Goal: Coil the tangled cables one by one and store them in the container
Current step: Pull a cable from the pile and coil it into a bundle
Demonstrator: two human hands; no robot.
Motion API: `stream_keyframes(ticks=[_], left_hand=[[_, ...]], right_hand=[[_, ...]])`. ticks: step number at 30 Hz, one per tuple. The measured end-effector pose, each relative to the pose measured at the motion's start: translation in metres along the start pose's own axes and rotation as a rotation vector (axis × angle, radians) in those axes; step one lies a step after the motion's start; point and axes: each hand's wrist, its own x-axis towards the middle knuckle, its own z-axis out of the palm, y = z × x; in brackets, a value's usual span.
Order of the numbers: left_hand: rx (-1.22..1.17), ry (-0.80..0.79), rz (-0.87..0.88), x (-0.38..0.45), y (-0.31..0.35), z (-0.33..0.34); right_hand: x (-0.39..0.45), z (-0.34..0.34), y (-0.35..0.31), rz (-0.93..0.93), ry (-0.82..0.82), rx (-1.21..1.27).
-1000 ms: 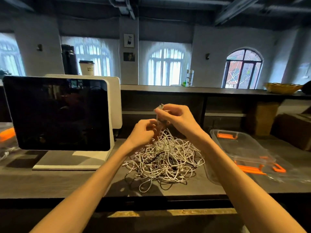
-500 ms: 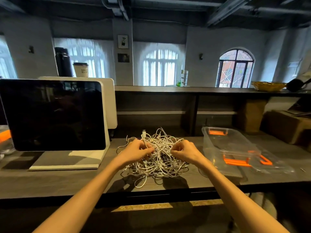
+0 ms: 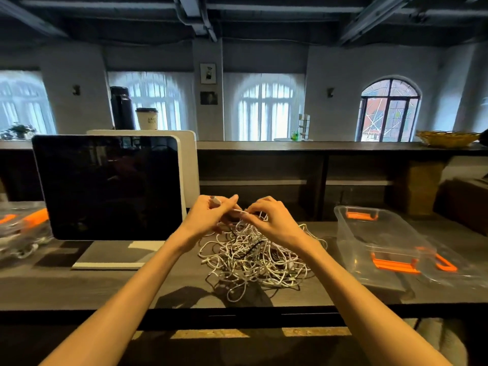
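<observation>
Two hands meeting just above the far edge of the tangled cables, which sit heaped on the dark counter straight ahead. Left hand pinching a white connector end, fingers curled round the strand; right hand pinching the same or a neighbouring strand close beside it, which one too fine to tell. Held strand running roughly left to right between the fingertips, then dropping into the pile below. Clear container open and well off to the right, nearer the right hand. Likely next: drawing the held end up and away from the heap, with snagging on neighbouring loops the probable risk.
</observation>
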Motion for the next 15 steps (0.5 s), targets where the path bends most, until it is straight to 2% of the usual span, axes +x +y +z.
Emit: stream_keyframes(ticks=[3, 7, 9, 13, 15], left_hand=[[-0.031, 0.018, -0.039, 0.001, 0.001, -0.018], [0.140, -0.324, -0.128, 0.007, 0.012, -0.035], [0.105, -0.464, -0.178, 0.008, 0.021, -0.033], [-0.253, -0.714, -0.309, -0.002, 0.025, -0.017], [-0.611, -0.677, -0.291, -0.005, 0.028, -0.007]], right_hand=[[0.013, -0.016, -0.009, -0.012, 0.027, 0.121], [0.025, -0.027, -0.023, -0.027, -0.087, 0.381], [0.030, -0.032, -0.025, -0.017, -0.157, 0.445], [0.040, -0.033, -0.022, -0.012, -0.252, 0.446], [0.039, -0.018, -0.021, 0.022, -0.284, 0.439]])
